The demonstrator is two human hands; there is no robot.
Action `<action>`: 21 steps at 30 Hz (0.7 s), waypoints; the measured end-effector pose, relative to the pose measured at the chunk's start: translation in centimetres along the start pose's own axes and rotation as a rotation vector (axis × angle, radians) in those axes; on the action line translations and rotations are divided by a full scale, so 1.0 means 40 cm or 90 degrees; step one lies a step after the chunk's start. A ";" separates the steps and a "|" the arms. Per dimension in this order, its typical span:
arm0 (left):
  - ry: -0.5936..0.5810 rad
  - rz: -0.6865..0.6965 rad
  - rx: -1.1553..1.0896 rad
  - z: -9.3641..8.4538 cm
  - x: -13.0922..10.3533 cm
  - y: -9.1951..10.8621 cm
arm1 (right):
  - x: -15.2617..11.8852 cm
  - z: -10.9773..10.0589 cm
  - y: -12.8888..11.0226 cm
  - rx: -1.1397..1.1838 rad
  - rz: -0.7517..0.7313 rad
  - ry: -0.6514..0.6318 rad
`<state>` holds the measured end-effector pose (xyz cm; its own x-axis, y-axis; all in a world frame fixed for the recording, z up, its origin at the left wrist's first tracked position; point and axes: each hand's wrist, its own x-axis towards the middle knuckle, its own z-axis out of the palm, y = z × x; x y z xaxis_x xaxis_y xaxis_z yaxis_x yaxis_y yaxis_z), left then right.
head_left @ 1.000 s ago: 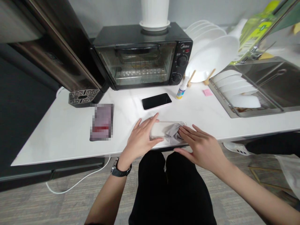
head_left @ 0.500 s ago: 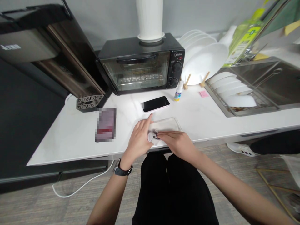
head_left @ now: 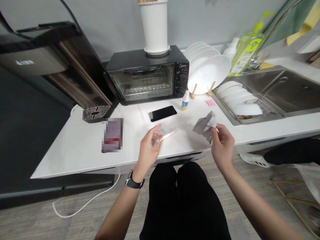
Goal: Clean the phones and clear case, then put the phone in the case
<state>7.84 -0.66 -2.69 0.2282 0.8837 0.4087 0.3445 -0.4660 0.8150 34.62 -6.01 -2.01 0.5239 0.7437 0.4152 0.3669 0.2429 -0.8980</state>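
Observation:
My left hand point(head_left: 150, 146) is closed on one end of a clear phone case point(head_left: 168, 134), which is turned nearly edge-on above the counter. Off to the right, my right hand point(head_left: 222, 143) pinches a crumpled grey wipe point(head_left: 205, 125) that hangs out to the left of the fingers. A phone point(head_left: 162, 113) with a dark screen lies flat beyond the case. Close to its right end stands a small white spray bottle point(head_left: 185, 101) with a yellow and blue label. A pink packet or note point(head_left: 210, 103) lies farther right.
A black toaster oven point(head_left: 150, 83) bears a white pot point(head_left: 155, 28). White plates point(head_left: 208, 75) stand in a rack beside the sink point(head_left: 297, 90). A coffee-machine-like appliance point(head_left: 97, 113) and a blurred purple item point(head_left: 113, 135) are on the left. Another person's shoe point(head_left: 253, 160) shows at right.
My right hand has moved away to the right and up with the wipe. My left hand has tilted the case from lying nearly flat to almost edge-on. The view has shifted slightly.

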 end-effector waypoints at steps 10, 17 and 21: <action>-0.063 0.055 0.161 0.015 -0.018 -0.010 | -0.059 0.144 -0.035 -0.256 -0.491 -0.364; -0.037 0.068 0.203 0.004 -0.031 -0.028 | -0.095 0.166 -0.046 -0.305 -0.541 -0.479; -0.050 0.057 0.153 0.012 -0.022 0.000 | -0.020 0.102 0.004 -0.365 -0.463 -0.356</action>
<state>8.08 -1.48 -3.24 0.3338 0.8369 0.4338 0.5242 -0.5473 0.6525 31.11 -4.04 -3.08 -0.3363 0.7525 0.5662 0.8292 0.5216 -0.2007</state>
